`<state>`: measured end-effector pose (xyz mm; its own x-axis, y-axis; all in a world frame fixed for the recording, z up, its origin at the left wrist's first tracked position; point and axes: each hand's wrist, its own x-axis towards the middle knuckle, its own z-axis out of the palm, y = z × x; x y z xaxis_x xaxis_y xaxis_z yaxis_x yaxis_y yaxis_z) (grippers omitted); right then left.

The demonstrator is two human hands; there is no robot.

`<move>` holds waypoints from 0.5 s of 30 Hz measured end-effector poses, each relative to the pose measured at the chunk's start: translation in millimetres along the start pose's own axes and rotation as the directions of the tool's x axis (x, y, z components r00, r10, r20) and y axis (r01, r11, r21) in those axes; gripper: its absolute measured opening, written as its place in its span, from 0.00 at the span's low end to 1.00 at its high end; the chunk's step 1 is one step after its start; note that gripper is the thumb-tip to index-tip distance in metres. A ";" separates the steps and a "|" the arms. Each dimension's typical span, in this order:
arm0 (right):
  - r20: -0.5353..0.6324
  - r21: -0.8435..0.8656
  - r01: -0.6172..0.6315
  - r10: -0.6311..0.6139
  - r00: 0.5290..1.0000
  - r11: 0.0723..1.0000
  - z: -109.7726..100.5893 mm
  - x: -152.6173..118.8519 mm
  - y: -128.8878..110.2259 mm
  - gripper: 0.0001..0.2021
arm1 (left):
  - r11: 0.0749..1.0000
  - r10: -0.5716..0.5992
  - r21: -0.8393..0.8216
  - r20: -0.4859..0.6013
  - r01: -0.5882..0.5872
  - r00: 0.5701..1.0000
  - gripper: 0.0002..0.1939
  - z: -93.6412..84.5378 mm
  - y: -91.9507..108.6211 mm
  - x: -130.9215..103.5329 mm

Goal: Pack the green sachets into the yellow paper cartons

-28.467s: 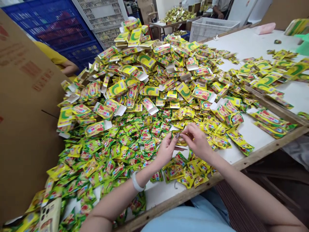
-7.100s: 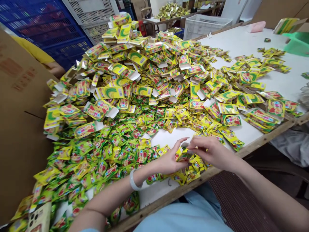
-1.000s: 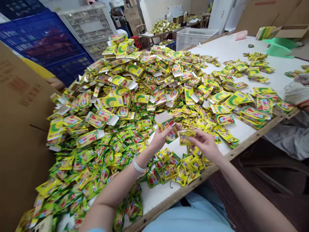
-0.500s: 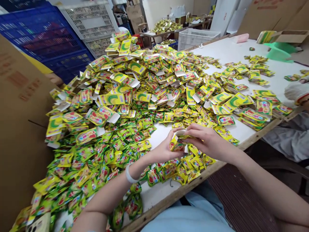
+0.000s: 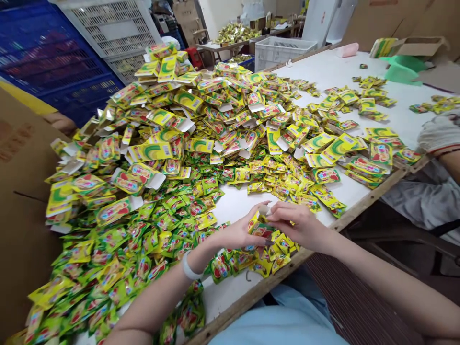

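Head view: the left hand (image 5: 241,233) is partly closed, its thumb and fingers curled around a small box (image 5: 257,228). This box is printed in yellow, green and red, and its white end flap (image 5: 265,209) stands up at the open mouth. Right at that mouth, the right hand (image 5: 270,218) has its fingers drawn together; whether they pinch anything I cannot tell, since the fingertips cover the spot. Much of the box is hidden by both hands, and its lettering is hard to read. Green sachets (image 5: 124,239) spread to the left of the hands, yellow sachets (image 5: 283,175) lie just beyond them, and a heap of boxes (image 5: 190,100) rises farther off. Well to the right, a co-worker's gloved hand (image 5: 436,134) is cut off by the edge.
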<state>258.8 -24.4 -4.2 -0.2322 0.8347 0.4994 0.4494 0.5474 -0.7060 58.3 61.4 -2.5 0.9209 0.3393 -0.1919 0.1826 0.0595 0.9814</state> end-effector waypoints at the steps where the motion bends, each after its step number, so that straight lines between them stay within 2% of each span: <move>1: 0.043 0.045 -0.038 0.036 0.998 0.998 0.2 -2.3 0.3 0.10 | 0.998 -0.049 -0.024 0.023 0.049 0.999 0.51 0.9 -0.3 -0.3; 3: 0.160 0.145 -0.137 0.113 0.981 0.980 1.0 -6.1 -1.1 0.11 | 0.989 -0.136 -0.055 0.043 0.138 0.990 0.52 3.2 -1.8 0.2; 5: 0.197 0.206 -0.208 0.168 0.966 0.956 4.5 -9.3 -3.1 0.10 | 0.986 -0.163 -0.037 0.013 0.163 0.987 0.53 6.8 -4.9 3.2; 7: 0.117 0.197 -0.235 0.215 0.970 0.952 6.9 -12.7 -2.6 0.07 | 0.990 -0.134 0.031 -0.037 0.135 0.990 0.55 11.2 -9.2 8.6; 9: -0.022 0.128 -0.255 0.259 0.966 0.959 -3.3 -16.5 2.9 0.07 | 0.988 -0.043 0.143 -0.098 0.057 0.994 0.56 15.1 -14.7 14.4; 11: -0.160 0.048 -0.282 0.286 0.945 0.958 -36.8 -19.5 14.6 0.08 | 0.944 0.099 0.326 -0.162 -0.041 0.982 0.53 17.2 -22.1 18.1; 13: -0.332 -0.098 -0.345 0.296 0.896 0.934 -92.6 -19.5 32.2 0.08 | 0.832 0.234 0.546 -0.182 -0.100 0.955 0.47 17.8 -33.1 18.6; 14: -0.481 -0.295 -0.450 0.277 0.832 0.843 -124.4 -18.0 42.9 0.09 | 0.761 0.282 0.640 -0.172 -0.110 0.944 0.44 18.1 -40.1 17.9; 15: -0.576 -0.468 -0.557 0.242 0.781 0.686 -155.1 -15.6 54.4 0.11 | 0.692 0.314 0.713 -0.153 -0.115 0.937 0.43 18.6 -47.9 17.0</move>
<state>420.6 -17.1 27.4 0.4239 0.7497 0.5081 0.8412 -0.1181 -0.5276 71.7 46.9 -52.9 0.8675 0.4803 0.1292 0.2658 -0.6673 0.6957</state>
